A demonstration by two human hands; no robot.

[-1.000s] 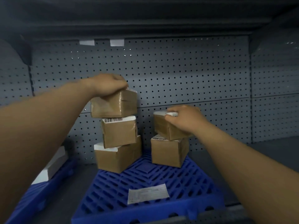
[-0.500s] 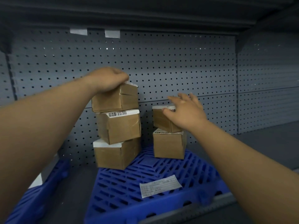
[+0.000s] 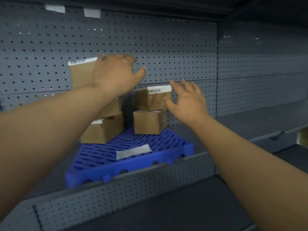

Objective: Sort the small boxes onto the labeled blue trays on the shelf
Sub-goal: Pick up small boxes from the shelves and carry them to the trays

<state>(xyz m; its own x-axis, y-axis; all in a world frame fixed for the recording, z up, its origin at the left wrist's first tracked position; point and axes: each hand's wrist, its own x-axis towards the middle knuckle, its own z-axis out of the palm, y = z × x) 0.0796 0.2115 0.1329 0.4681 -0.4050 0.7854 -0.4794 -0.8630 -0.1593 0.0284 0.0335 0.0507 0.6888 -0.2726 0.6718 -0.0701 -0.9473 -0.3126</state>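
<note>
A blue slatted tray (image 3: 166,144) with a white label (image 3: 133,151) lies on the shelf. On its left side stands a stack of three brown boxes: the top box (image 3: 80,75), a middle box (image 3: 112,109) mostly hidden by my forearm, and the bottom box (image 3: 103,130). On the right side stand two more: an upper box (image 3: 152,98) with a barcode label on a lower box (image 3: 148,122). My left hand (image 3: 115,75) hovers with spread fingers in front of the top left box. My right hand (image 3: 186,100) is open just right of the upper right box, thumb near its edge.
A grey pegboard wall (image 3: 175,47) closes the back, with two white tags (image 3: 92,13) near its top. A perforated front lip (image 3: 133,182) runs along the shelf edge below the tray. The shelf continues to the right (image 3: 258,120); a pale object (image 3: 302,139) shows at the right edge.
Both hands have let go of the top boxes and drawn back with fingers spread. The view has pulled back and shifted, so the tray now sits further away.
</note>
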